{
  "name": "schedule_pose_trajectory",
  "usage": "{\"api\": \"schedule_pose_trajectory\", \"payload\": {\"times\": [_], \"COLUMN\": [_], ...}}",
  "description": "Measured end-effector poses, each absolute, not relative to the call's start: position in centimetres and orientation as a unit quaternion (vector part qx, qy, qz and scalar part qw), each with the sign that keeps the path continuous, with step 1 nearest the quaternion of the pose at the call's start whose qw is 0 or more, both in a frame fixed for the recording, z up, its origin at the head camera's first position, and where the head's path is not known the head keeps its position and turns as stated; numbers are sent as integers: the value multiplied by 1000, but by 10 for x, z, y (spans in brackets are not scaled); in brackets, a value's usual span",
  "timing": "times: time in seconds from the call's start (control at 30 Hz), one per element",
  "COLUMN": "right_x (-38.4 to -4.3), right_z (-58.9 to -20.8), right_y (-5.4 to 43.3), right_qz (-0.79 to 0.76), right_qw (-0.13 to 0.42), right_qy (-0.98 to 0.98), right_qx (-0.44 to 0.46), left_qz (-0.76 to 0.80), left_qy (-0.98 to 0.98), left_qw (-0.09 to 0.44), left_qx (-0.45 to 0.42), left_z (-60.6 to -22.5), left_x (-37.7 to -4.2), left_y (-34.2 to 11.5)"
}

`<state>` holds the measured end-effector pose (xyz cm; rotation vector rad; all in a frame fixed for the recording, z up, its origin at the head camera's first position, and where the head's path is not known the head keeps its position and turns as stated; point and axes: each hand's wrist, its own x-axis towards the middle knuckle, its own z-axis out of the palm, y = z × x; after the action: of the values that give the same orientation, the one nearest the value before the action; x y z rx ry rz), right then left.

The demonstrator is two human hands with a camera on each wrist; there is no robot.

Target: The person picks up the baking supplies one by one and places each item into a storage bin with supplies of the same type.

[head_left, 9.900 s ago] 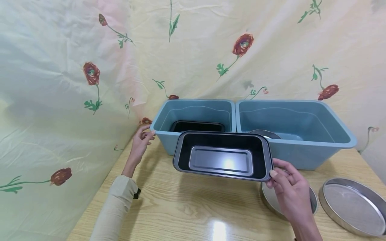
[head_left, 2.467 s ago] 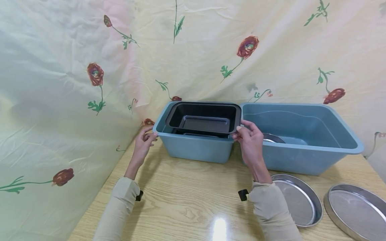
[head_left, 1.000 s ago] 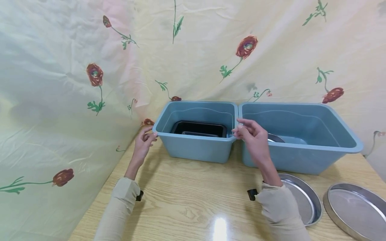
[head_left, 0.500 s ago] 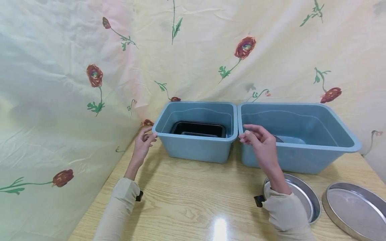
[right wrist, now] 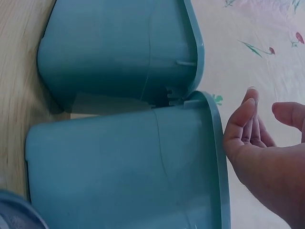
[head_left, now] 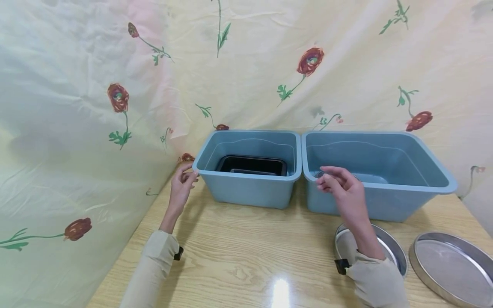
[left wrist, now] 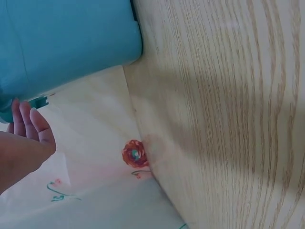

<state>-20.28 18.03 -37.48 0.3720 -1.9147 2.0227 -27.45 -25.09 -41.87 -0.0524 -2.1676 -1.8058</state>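
In the head view my left hand grips the front left corner of the left blue plastic bin at its rim; the left wrist view shows its bent fingertips against the rim's underside. A black loaf pan sits low inside that bin. Over the front rim of the right blue bin hovers my right hand, fingers loosely bent and nothing held. The right wrist view has its thumb and fingers apart beside the rim. This hand mostly hides a round metal pan inside the right bin.
Two round metal cake pans, one partly under the right forearm and another at the far right, lie on the wooden table. The bins stand side by side against a flowered cloth.
My right hand lowered the black loaf pan into the left bin and let it go. It then moved right, over the right bin's front rim. The left hand stayed at the corner.
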Motion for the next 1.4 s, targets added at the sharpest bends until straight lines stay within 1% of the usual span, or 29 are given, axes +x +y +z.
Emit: {"api": "schedule_pose_trajectory", "payload": {"times": [0.13, 0.4, 0.6, 0.9, 1.13, 1.4], "right_x": [-199, -189, -183, -177, -169, -164], "right_z": [-377, -381, -382, -386, -391, -394], "right_y": [188, 210, 228, 240, 251, 266], "right_qz": [710, 696, 693, 697, 694, 666], "right_qw": [169, 187, 200, 200, 194, 219], "right_qy": [-671, -682, -684, -680, -688, -708], "right_qx": [128, 121, 110, 106, 89, 90], "left_qz": [-640, -637, -634, -612, -602, -599], "left_qy": [-751, -756, -759, -783, -790, -780], "left_qw": [163, 152, 147, 101, 57, 1], "left_qx": [-15, 21, 17, -35, -101, -178], "left_z": [-421, -434, -439, -444, -439, -433], "left_x": [-271, -254, -242, -227, -212, -197], "left_y": [-249, -245, -227, -189, -151, -111]}}
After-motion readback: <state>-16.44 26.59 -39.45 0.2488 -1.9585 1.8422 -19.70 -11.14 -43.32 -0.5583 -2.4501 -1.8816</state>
